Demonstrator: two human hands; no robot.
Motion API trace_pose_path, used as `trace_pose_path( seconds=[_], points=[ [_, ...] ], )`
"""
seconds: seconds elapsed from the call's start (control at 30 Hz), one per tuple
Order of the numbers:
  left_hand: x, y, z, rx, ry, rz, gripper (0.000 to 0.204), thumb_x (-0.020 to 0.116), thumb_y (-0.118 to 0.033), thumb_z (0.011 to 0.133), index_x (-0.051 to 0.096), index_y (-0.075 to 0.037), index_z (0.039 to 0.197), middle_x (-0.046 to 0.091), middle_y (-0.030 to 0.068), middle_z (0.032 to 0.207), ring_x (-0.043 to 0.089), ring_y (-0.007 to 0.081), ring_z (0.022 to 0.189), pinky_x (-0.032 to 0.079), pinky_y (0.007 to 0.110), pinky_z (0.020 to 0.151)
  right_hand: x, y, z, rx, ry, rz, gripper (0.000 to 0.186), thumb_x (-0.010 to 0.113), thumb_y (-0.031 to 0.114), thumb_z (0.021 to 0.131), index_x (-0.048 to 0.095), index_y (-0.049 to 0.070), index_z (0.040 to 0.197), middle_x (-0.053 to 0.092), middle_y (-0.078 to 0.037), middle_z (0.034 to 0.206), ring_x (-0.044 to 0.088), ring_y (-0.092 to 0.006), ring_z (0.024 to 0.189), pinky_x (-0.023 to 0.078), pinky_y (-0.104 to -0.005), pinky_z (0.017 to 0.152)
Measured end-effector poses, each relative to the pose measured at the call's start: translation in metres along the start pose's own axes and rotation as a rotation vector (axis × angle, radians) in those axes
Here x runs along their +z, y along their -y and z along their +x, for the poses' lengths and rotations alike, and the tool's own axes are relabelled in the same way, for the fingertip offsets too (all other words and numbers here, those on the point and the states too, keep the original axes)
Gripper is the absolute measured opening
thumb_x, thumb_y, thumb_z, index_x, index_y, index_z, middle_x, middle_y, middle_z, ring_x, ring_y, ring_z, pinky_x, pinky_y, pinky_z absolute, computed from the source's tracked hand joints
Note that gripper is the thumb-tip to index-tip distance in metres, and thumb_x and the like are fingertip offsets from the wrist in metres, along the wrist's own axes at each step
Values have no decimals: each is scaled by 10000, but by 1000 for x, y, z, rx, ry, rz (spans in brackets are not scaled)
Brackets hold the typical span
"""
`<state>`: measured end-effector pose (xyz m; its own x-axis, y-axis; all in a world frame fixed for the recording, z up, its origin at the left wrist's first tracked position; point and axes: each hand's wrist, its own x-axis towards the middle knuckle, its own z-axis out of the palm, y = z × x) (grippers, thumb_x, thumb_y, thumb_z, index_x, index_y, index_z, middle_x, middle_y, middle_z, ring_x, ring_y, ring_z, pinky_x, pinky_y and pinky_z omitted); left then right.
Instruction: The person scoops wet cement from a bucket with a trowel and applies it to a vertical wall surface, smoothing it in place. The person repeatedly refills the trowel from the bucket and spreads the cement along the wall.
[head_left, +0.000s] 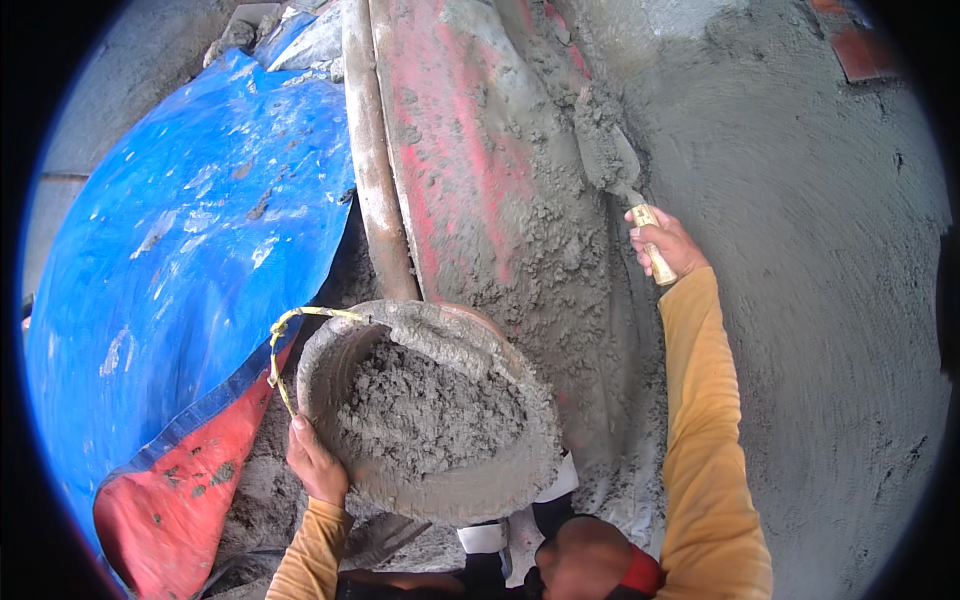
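My left hand (317,462) is closed on the near-left rim of a round mortar pan (450,492), next to a yellow rope loop (276,340) tied to it. Wet grey mortar (430,405) lies in the pan, and more is caked along its far rim. Stretched out ahead and to the right, my right hand (668,243) grips the pale handle of a trowel (626,160). Its blade is partly covered by a lump of mortar and sits at the edge of a smeared grey cement surface (800,290).
A blue tarp (190,220) spreads on the left, its red underside (175,510) folded up. A mortar-stained pole (374,160) runs beside a red, mortar-covered sheet (470,170) beyond the pan. A reddish block (862,52) stands far right. My feet show below the pan.
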<state>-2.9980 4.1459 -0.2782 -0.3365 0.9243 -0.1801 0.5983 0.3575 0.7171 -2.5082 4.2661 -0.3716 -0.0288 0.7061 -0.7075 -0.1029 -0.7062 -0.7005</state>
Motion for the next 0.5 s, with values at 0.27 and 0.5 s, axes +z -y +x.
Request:
trace_pose_path(
  seconds=[0.27, 0.5],
  points=[
    [-41, -83, 28, 350, -181, -95, 412, 511, -259, 910, 475, 27, 1204, 558, 106, 1028, 539, 182, 929, 429, 313, 841, 70, 25, -145, -198, 99, -3, 534, 623, 149, 713, 424, -41, 1171, 509, -39, 661, 479, -89, 480, 392, -238, 417],
    [-19, -253, 42, 542, 304, 171, 453, 636, -417, 803, 606, 35, 816, 590, 96, 660, 527, 138, 626, 423, 281, 592, 129, 22, -263, -231, 239, -168, 555, 667, 193, 707, 456, -37, 1167, 563, -61, 774, 548, -116, 617, 451, -265, 544]
  ],
)
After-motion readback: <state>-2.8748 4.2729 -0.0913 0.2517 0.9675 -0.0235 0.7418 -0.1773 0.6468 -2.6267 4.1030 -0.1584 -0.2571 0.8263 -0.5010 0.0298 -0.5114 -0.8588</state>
